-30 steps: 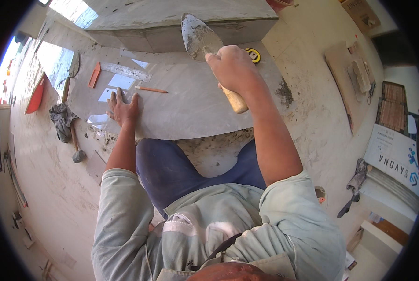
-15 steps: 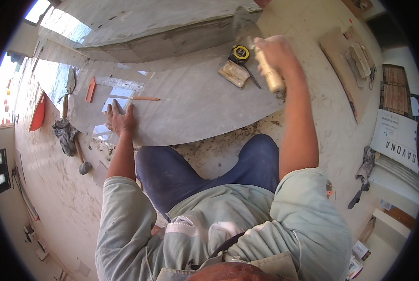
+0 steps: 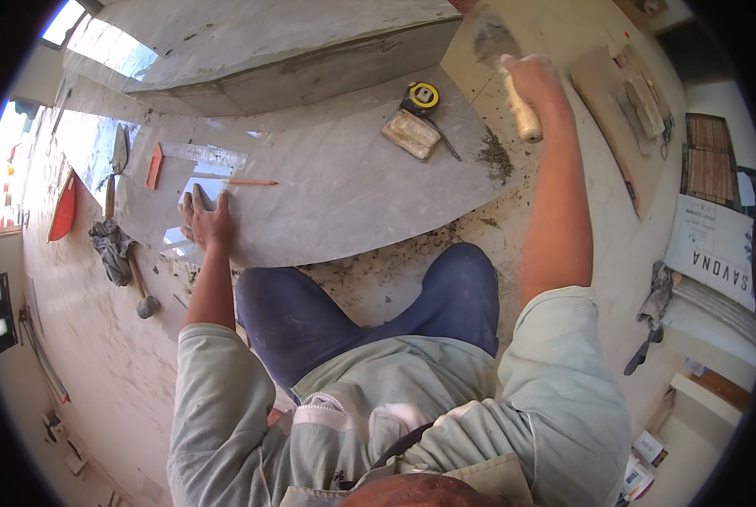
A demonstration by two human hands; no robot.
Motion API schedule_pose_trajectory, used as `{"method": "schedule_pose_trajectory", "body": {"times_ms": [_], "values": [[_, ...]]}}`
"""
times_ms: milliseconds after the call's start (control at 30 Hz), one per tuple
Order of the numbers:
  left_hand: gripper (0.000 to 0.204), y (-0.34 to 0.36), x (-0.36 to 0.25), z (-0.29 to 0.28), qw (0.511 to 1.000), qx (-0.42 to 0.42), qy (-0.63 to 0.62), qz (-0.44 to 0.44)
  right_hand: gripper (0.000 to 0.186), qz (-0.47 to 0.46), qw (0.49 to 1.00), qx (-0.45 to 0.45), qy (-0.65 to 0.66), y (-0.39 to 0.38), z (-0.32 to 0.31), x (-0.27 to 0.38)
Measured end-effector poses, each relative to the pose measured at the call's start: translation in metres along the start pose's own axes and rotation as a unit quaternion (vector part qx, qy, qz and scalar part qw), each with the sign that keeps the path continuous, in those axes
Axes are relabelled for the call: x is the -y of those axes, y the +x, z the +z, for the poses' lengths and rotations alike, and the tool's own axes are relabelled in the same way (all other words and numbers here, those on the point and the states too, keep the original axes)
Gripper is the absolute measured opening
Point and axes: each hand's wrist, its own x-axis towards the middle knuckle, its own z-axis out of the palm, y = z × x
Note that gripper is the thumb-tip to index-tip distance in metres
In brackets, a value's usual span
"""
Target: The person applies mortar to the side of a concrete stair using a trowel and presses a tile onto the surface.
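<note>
My right hand (image 3: 533, 83) is closed round the pale wooden handle of a trowel (image 3: 522, 114), its metal blade pointing away beyond the curved grey slab's right end. Fingers spread, my left hand (image 3: 206, 218) lies flat on the slab (image 3: 336, 203) near its left end. A pencil (image 3: 251, 182) rests just beyond that hand, close to a small red-orange tool (image 3: 154, 166). Toward the slab's right part are a black and yellow tape measure (image 3: 422, 97), a worn tan block (image 3: 411, 135) and a thin dark rod (image 3: 448, 144). Dark mortar (image 3: 495, 157) sits on the right tip.
A step riser (image 3: 310, 80) rises behind the slab. On the left floor lie another trowel (image 3: 119, 156), a grey rag (image 3: 112, 245), a mallet (image 3: 146, 306) and a red-faced object (image 3: 63, 207). A board (image 3: 606, 118) with tools and a white carton (image 3: 709, 249) are at right.
My right hand has moved right and slightly away with the trowel, off the slab's right end. The mortar there now shows. My left hand stays flat on the slab.
</note>
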Motion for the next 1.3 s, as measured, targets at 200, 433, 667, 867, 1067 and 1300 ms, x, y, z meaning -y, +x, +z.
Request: {"method": "schedule_pose_trajectory", "body": {"times_ms": [200,433,667,867,1067,1300], "values": [[0.084,0.001,0.008,0.002,1.0,-0.013,0.004,-0.004,0.035,-0.257,0.895,-0.111,-0.348,0.004,-0.066,-0.004],[0.082,0.003,0.006,0.007,1.0,-0.027,0.011,0.004,0.02,-0.433,0.65,-0.195,-0.593,0.063,-0.099,0.051],[0.082,0.003,0.014,0.007,0.999,-0.032,0.014,0.01,0.008,-0.411,0.572,-0.187,-0.684,0.028,-0.048,0.132],[0.084,0.002,0.01,0.007,1.0,-0.03,0.005,0.008,0.007,-0.506,0.551,-0.166,-0.642,0.001,-0.024,0.158],[0.085,0.003,0.01,0.007,1.0,-0.025,0.009,0.0,0.011,-0.46,0.618,-0.094,-0.63,-0.027,0.004,0.196],[0.085,0.004,0.012,0.006,1.0,-0.02,0.02,-0.008,0.013,-0.409,0.637,-0.076,-0.649,-0.035,0.01,0.2]]}}
